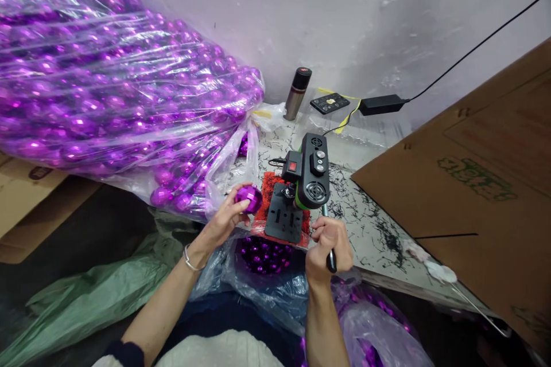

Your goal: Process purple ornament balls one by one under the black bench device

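Note:
Between the fingers of my left hand (230, 213) is a shiny purple faceted ball (249, 199), held just left of a black metal plate (283, 218). My right hand (330, 245) is closed around the dark handle of a lever (331, 261). That lever joins a black machine (315, 172) with two round vents, knobs and a red switch. Under the plate lies a red mat (270, 182) on the pale table. A bag below the table edge shows more dark purple balls (266, 255).
A large clear bag of purple balls (129, 80) fills the left. Behind the machine stand a bottle (298, 93), a phone-like black object (329, 103) and a power adapter (382, 104). A cardboard box (473, 183) is on the right. Dark bits litter the table (365, 223).

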Tool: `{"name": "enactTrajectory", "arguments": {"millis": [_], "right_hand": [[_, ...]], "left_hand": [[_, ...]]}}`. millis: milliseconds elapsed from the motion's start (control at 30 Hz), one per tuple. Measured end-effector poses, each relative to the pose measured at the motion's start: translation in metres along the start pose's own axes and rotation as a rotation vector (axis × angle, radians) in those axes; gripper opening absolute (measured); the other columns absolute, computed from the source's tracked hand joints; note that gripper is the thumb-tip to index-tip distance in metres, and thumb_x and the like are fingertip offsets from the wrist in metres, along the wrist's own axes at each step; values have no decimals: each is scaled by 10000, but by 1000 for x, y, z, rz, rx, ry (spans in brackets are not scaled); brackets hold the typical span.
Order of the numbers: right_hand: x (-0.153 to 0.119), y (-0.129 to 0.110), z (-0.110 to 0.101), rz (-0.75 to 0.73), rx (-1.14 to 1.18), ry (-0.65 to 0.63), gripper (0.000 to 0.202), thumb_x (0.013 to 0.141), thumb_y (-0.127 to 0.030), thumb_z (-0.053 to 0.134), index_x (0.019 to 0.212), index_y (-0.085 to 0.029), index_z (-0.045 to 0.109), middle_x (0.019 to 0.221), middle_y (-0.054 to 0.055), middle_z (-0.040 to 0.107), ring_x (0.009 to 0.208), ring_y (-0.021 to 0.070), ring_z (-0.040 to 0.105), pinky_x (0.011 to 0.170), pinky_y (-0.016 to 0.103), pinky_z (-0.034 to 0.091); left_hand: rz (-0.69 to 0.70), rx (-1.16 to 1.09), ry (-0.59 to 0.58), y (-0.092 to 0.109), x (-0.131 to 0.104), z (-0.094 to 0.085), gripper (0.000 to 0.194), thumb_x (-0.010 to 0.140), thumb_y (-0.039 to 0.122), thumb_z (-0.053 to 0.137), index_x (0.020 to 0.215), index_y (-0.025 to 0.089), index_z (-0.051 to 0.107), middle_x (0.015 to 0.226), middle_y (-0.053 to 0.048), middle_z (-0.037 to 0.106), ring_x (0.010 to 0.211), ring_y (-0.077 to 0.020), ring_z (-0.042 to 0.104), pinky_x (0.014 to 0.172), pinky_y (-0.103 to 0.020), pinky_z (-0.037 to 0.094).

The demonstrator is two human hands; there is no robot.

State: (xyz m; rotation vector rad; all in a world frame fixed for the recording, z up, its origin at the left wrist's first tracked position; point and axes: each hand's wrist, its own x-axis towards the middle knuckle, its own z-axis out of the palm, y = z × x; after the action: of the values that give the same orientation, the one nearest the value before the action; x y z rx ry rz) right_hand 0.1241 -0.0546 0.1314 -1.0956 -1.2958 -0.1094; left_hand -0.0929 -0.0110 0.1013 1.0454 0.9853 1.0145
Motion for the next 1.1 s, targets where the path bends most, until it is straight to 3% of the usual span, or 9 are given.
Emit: {"name": "enactTrajectory", "arguments": {"millis": [100,200,300,400,533,733,900,1100], "right_hand": [[5,-4,0,8,17,-6,398,1087,-176,507,695,-235,549,627,-40,564,655,142,648,629,299,472],[9,-6,-1,14,17,-24,383,1085,-161,496,714,-231,557,657,-33,597,651,130,635,610,291,457],[9,-6,-2,18,1,-41,379,1089,-170,478,724,-234,559,672,-24,615,645,131,627,584,293,442],[8,-5,-2,-2,-7,-39,376,1090,-175,470,727,-237,545,665,-28,595,648,132,623,595,297,447],[6,-4,-3,-20,-9,-53,365,1085,-168,472,736,-235,558,677,-23,608,651,133,626,607,297,460],[3,-4,-4,-4,-8,-73,333,1075,-147,481,769,-230,579,727,-20,638,658,123,627,616,278,470],[3,-4,-4,-22,-20,-75,318,1072,-155,489,777,-233,578,745,-16,646,665,129,636,619,280,479],[4,-4,-4,-8,-8,-73,325,1076,-150,490,769,-232,558,740,-24,637,667,119,625,623,273,467]], "left_hand": [[-53,22,-74,-20,-1,23,690,892,596,745,1472,262,577,1271,-98,728,1021,-242,747,762,-324,640],[-14,115,-69,-40,4,38,700,876,533,781,1477,253,555,1352,-112,725,1172,-276,736,935,-387,642],[58,244,-4,-57,11,43,686,860,486,788,1433,208,532,1293,-129,742,1128,-274,755,1026,-440,617],[123,417,42,-67,16,44,581,862,410,774,1358,196,562,1247,-126,752,1083,-276,766,1015,-456,619],[237,666,31,-70,21,43,576,863,375,791,1383,220,599,1269,-106,767,1120,-298,768,1026,-476,619],[493,920,-47,-74,36,44,575,905,467,829,1389,218,647,1235,-126,778,1178,-344,739,1049,-495,573],[524,972,-43,-81,46,45,619,904,532,853,1404,232,644,1172,-101,774,1132,-327,735,1055,-472,539],[489,1002,-114,-72,55,46,577,879,606,861,1270,212,703,1080,-86,785,1060,-319,734,1117,-503,489]]}}
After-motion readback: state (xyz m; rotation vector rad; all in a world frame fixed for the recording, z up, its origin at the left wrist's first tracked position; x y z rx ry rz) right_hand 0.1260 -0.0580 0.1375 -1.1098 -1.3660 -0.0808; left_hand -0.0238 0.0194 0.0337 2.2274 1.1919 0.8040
